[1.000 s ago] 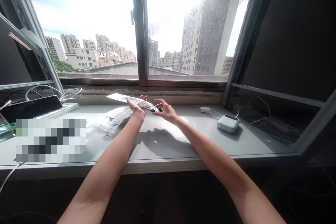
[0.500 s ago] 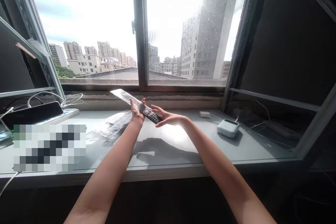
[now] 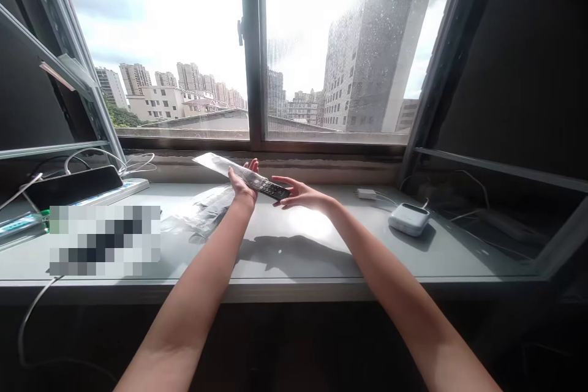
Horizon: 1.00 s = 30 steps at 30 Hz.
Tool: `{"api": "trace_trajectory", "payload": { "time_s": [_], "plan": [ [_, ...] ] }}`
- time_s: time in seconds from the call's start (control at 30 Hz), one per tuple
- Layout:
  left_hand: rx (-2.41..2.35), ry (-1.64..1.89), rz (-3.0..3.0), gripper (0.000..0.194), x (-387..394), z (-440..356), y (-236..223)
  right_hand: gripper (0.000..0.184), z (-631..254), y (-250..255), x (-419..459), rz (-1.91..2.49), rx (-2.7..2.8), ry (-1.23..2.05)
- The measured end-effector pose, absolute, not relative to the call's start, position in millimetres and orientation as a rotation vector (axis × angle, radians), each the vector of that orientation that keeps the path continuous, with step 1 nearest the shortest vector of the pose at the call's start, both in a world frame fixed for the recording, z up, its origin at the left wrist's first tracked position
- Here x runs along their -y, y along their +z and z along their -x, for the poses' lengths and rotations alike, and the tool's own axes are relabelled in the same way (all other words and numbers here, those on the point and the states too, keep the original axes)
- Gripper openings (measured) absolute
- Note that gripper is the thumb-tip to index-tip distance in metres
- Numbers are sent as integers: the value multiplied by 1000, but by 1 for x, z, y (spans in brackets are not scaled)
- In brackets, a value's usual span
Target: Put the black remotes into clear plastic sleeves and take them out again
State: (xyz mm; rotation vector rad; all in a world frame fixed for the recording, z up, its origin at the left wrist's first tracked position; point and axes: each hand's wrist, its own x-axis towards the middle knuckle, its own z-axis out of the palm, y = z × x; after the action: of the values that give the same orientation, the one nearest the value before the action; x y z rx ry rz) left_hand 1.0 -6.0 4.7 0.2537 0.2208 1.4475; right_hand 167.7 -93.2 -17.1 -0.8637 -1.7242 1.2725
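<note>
My left hand [image 3: 242, 183] is closed round a clear plastic sleeve [image 3: 215, 163] that juts up and to the left, held above the grey sill. A black remote control [image 3: 272, 189] with small buttons sticks out of the sleeve's right end. My right hand [image 3: 301, 195] lies just right of the remote, palm turned up and fingers spread, its fingertips touching the remote's end. Both forearms reach in from the bottom of the view.
A crumpled clear plastic bag [image 3: 202, 214] lies on the sill [image 3: 294, 251] left of my hands. A small white box with cables [image 3: 408, 218] sits at the right. A white power strip [image 3: 117, 188] and a dark flat device [image 3: 73, 187] are at the left. The window [image 3: 250, 49] stands behind.
The remote has slid further out of the sleeve toward my right hand, its buttons now showing. Both hands stayed in about the same place while the view shifted slightly.
</note>
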Motion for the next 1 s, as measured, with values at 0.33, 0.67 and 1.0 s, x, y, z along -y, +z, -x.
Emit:
{"api": "trace_trajectory", "payload": {
  "time_s": [0.33, 0.67, 1.0],
  "plan": [
    [-233, 1367, -431, 58, 16, -15, 3, 119, -160, -28, 80, 928, 1665, 1049],
    [-259, 1314, -661, 55, 13, -23, -5, 89, -157, -30, 77, 967, 1698, 911],
    [-289, 1275, -646, 47, 16, -24, -2, 77, -154, -28, 81, 936, 1767, 749]
  ]
}}
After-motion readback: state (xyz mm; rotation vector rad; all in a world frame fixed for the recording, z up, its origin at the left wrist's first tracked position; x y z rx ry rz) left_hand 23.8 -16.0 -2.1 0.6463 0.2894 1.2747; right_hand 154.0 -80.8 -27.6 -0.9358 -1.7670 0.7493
